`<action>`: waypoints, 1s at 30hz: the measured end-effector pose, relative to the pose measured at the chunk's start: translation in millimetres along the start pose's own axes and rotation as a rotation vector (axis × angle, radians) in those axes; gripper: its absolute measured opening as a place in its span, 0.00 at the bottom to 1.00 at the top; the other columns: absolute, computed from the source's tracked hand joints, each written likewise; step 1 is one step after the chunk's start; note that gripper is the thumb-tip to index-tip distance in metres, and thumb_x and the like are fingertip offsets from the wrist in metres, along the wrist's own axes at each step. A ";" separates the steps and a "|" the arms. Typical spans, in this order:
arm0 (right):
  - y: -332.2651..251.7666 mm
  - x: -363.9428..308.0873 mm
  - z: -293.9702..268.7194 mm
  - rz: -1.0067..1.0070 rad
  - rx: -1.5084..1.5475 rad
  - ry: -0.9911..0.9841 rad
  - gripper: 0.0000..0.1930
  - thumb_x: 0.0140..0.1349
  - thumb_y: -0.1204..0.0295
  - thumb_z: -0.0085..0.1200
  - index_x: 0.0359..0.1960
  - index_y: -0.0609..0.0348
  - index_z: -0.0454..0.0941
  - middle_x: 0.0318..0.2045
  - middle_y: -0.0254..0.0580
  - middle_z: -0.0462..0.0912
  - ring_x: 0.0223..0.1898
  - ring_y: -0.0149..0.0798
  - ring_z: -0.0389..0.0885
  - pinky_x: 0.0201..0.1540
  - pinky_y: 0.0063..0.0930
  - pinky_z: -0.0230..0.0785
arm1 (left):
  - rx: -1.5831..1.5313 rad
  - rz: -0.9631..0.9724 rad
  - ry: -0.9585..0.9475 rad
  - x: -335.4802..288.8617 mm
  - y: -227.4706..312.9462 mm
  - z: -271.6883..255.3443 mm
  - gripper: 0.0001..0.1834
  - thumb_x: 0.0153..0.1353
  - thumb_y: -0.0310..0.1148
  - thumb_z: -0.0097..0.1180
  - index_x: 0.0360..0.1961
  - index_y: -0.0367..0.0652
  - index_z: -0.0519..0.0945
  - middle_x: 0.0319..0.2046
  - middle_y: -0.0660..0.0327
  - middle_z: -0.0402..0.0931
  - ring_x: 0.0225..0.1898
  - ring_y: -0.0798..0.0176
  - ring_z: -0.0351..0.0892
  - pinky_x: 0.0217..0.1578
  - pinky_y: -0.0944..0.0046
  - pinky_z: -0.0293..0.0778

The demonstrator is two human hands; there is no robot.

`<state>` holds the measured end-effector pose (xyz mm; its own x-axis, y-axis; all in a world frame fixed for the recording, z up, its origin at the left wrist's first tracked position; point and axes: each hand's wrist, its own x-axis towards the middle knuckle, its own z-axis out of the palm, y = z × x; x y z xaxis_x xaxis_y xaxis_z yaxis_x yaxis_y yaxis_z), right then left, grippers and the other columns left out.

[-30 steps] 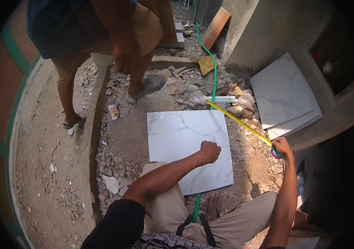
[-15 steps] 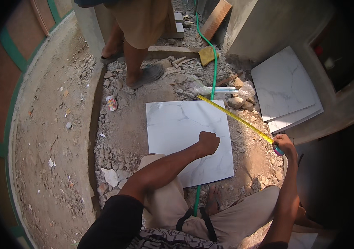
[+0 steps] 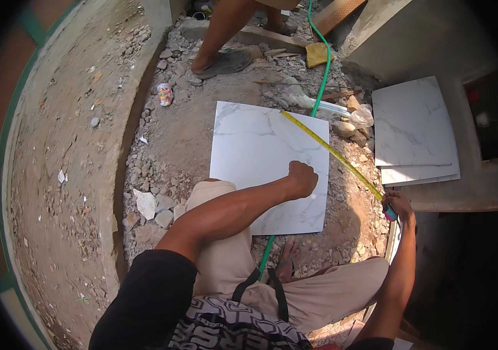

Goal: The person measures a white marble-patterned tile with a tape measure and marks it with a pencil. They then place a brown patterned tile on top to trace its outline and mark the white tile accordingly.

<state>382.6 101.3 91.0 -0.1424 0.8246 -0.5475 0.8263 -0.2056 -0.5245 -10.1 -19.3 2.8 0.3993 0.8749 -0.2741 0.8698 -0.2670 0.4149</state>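
A white marble-patterned tile [image 3: 243,157] lies flat on the rubble in front of me. My left hand [image 3: 303,180] is closed in a fist over the tile's right part; whatever its fingers hold, if anything, is hidden. To the right, my right hand [image 3: 399,204] grips a tape measure [image 3: 389,214] by its pink and blue case. Its yellow blade [image 3: 335,153] is drawn out and runs slantwise, the free end lying over the tile's far edge and the rest spanning the rubble beyond its right side.
More marble-patterned tiles [image 3: 415,128] lean at the wall on the right. A green hose [image 3: 324,79] passes beneath the tile. A co-worker's sandalled foot [image 3: 223,63] stands beyond it. A crumpled can [image 3: 165,94], a yellow sponge-like block [image 3: 318,55] and stones lie around. A concrete edge [image 3: 123,157] borders the left.
My view has tilted and shifted, so the whole scene sits differently. The co-worker's rear foot has stepped across to the right. Both my hands stay closed, and the blade remains extended.
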 end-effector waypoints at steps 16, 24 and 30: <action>-35.3 -17.9 16.0 0.041 -0.028 0.010 0.02 0.48 0.82 0.53 0.23 0.63 0.75 0.20 0.37 0.77 0.21 0.32 0.76 0.27 0.27 0.68 | -0.025 -0.019 -0.018 6.2 0.8 -2.5 0.13 0.60 0.31 0.56 0.45 0.47 0.86 0.46 0.57 0.85 0.48 0.55 0.85 0.41 0.53 0.77; -44.0 -14.4 20.0 0.009 -0.008 0.014 0.02 0.48 0.81 0.51 0.23 0.64 0.76 0.17 0.39 0.76 0.18 0.32 0.74 0.23 0.26 0.66 | -0.072 -0.070 -0.007 23.7 -1.5 -1.7 0.15 0.61 0.34 0.59 0.49 0.50 0.86 0.50 0.60 0.84 0.51 0.56 0.84 0.40 0.53 0.75; -61.7 -15.2 10.4 -0.013 -0.054 0.102 0.03 0.52 0.80 0.50 0.24 0.64 0.76 0.16 0.34 0.74 0.16 0.29 0.71 0.21 0.24 0.64 | -0.034 -0.166 0.094 46.0 -0.3 -3.1 0.13 0.57 0.40 0.64 0.43 0.56 0.88 0.38 0.70 0.84 0.40 0.63 0.82 0.30 0.54 0.69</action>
<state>328.1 96.0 124.9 -0.0996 0.8770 -0.4701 0.8531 -0.1679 -0.4940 7.2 22.3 -7.3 0.2211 0.9399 -0.2601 0.9106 -0.1035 0.4002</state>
